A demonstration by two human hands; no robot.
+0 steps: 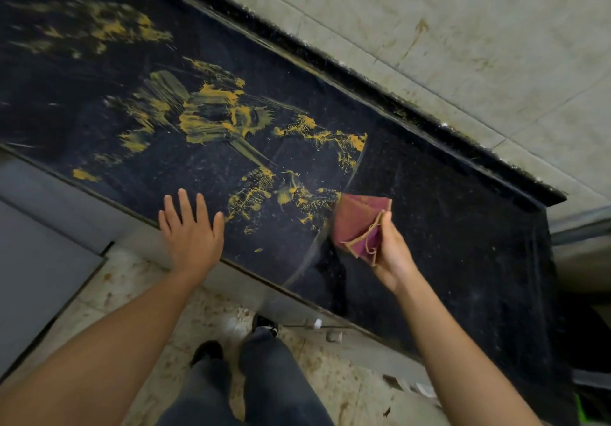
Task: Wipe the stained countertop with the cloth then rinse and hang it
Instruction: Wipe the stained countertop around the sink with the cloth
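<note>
A black stone countertop point(446, 214) runs diagonally across the view, smeared with yellow-orange stains point(215, 118) over its middle and left. The part to the right of a curved wipe line looks free of yellow. My right hand point(391, 253) pinches a folded maroon cloth point(358, 223) with tan edging, holding it at the right end of the stains, low over the counter. My left hand point(190, 230) lies flat with spread fingers on the counter's front edge, left of the cloth.
A beige tiled wall point(429, 22) rises behind the counter's raised black back edge point(363, 85). Below the front edge are grey cabinet fronts point(43, 260), a speckled floor, and my legs and shoes point(258, 359). The counter ends at the right.
</note>
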